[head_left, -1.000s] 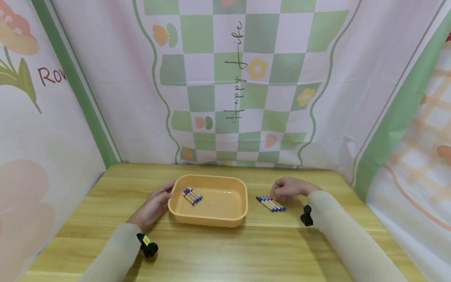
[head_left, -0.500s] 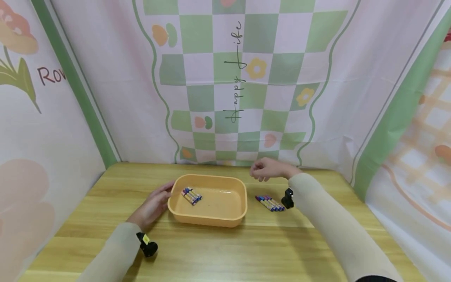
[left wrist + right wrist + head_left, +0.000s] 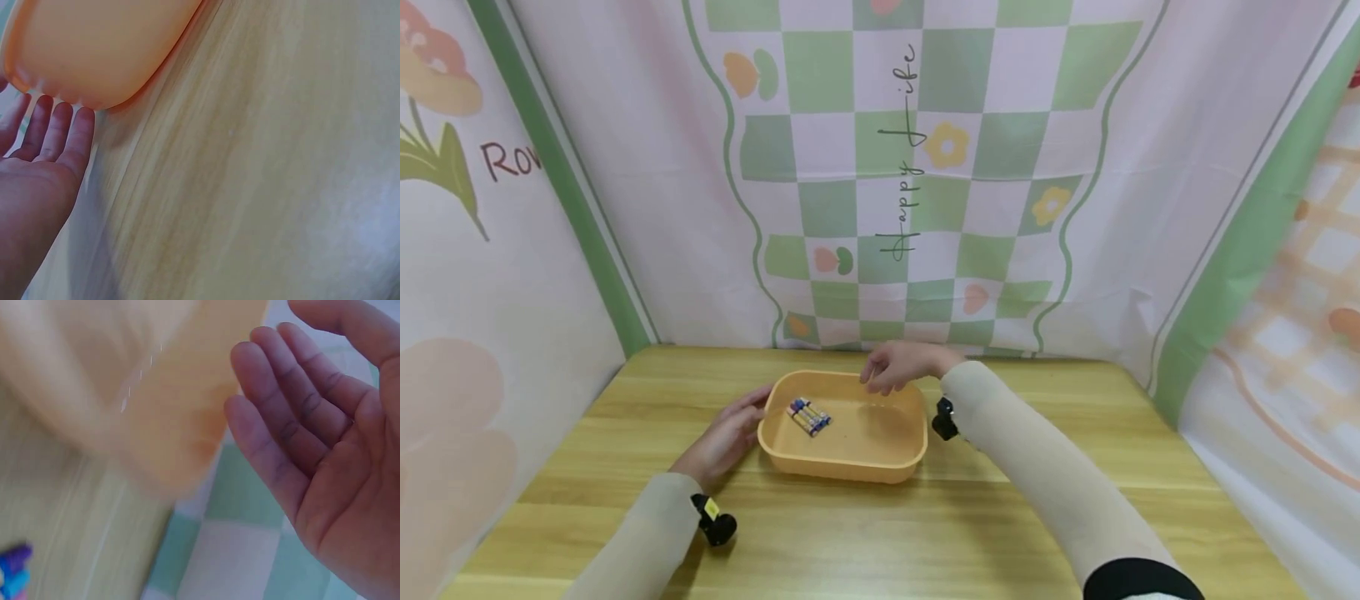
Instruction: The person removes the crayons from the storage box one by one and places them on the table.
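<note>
A yellow-orange plastic basin [image 3: 850, 473] stands on the wooden table, with several crayons [image 3: 809, 417] lying inside near its left end. My left hand [image 3: 730, 437] is at the basin's left side, fingers extended against its outer wall; the left wrist view shows those fingertips [image 3: 83, 115] by the wall's lower part. Over the basin's back right rim is my right hand [image 3: 904, 367]. In the right wrist view its fingers are gently bent, thumb apart, and the palm [image 3: 350, 494] holds nothing visible. More crayons [image 3: 14, 569] peek in at that view's lower left corner; my right sleeve hides them in the head view.
The wooden table [image 3: 880, 542] runs back to a fabric backdrop [image 3: 820, 75] with green and white checks. Printed cloth also hangs at the left and right sides. A black wrist camera [image 3: 944, 419] is strapped on the right sleeve, close to the basin's right end.
My right hand has lifted away from the crayons on the table and swung left to the basin's back rim. My left hand and the basin have stayed in place.
</note>
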The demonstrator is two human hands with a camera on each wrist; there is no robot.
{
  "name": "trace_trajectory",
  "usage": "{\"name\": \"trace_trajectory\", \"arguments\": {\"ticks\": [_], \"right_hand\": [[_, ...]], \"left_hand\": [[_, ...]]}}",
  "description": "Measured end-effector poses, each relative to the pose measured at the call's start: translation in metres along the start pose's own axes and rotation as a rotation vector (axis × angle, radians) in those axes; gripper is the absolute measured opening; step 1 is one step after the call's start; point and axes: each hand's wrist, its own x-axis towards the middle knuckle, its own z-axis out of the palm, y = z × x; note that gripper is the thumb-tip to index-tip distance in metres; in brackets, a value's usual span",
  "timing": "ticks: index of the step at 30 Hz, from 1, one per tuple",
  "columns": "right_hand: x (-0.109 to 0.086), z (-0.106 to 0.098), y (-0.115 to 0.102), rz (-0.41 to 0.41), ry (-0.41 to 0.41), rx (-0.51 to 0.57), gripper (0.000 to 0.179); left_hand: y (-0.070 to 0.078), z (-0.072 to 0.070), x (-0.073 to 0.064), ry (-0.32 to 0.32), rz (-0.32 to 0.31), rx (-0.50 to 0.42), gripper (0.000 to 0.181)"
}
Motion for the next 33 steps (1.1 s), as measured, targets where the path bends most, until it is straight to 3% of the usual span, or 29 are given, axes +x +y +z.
{"name": "trace_trajectory", "arguments": {"ticks": [8, 16, 21, 26, 33], "right_hand": [[0.031, 0.021, -0.017, -0.019, -0.07, 0.075, 0.037], [0.059, 0.043, -0.016, -0.026, -0.066, 0.115, 0.042], [0.066, 0.053, -0.02, -0.013, -0.008, 0.051, 0.039], [0.07, 0.06, -0.022, 0.006, 0.051, 0.058, 0.031], [0.078, 0.07, -0.021, -0.02, 0.146, -0.009, 0.021]], "left_hand": [[0.0, 0.0, 0.001, -0.013, 0.016, -0.032, 0.06], [0.001, 0.001, -0.001, -0.013, 0.013, -0.021, 0.061], [0.001, 0.0, -0.001, -0.02, 0.018, -0.026, 0.061], [0.0, 0.0, -0.001, -0.013, 0.018, -0.031, 0.06], [0.0, 0.0, -0.001, -0.013, 0.022, -0.035, 0.06]]}}
